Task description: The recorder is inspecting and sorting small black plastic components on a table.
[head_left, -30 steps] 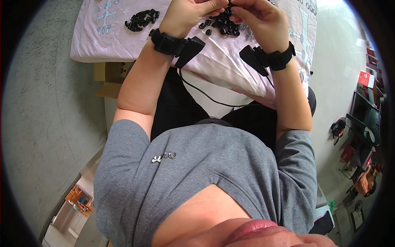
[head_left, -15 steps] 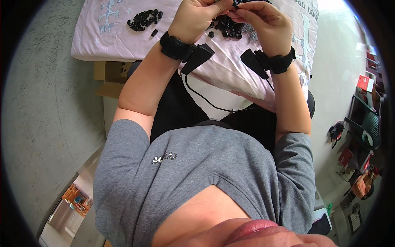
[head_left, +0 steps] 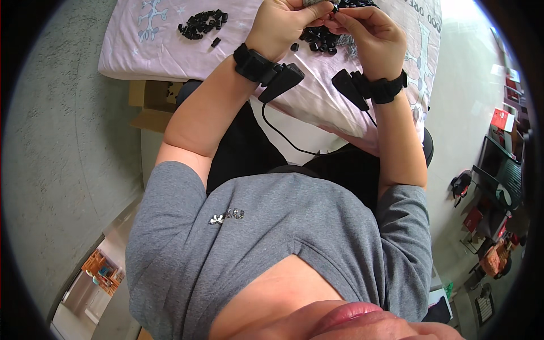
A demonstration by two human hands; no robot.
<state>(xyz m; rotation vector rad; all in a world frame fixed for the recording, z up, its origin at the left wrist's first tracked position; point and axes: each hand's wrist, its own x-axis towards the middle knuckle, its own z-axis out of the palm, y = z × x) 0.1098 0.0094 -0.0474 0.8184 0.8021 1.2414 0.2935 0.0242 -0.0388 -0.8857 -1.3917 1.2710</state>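
Item: one small black piece (head_left: 335, 8), held above the pale pink cloth (head_left: 153, 62), at the top of the view, pinched between the fingertips of both hands. Left hand (head_left: 277, 27): thumb and fingers drawn together on the piece, a grey lump (head_left: 311, 2) just at the thumb's upper side; whether that lump is gripped too, cannot tell. Right hand (head_left: 381, 38): thumb and forefinger nearly meeting at the piece's other side. Handling, by judgement: very light, stiff, smooth and glossy, so apt to slip or spin rather than break; best taken by its opposite sides, thumb against forefinger, ends left free. Orientation: mostly covered by fingertips, so its heading and long axis cannot be told. Comparable loose example: a single black piece (head_left: 216, 42) at left, lying flat, long axis slanting from lower left to upper right; which end is its front, not discernible. Associated stock: a main heap of black pieces (head_left: 322, 44) below and between the hands, lying at mixed angles; a lone black piece (head_left: 294, 47) just beside it, leftward; a grey metallic heap (head_left: 347, 41) near the right hand; a second cluster of black pieces (head_left: 195, 28), well apart, farther left.
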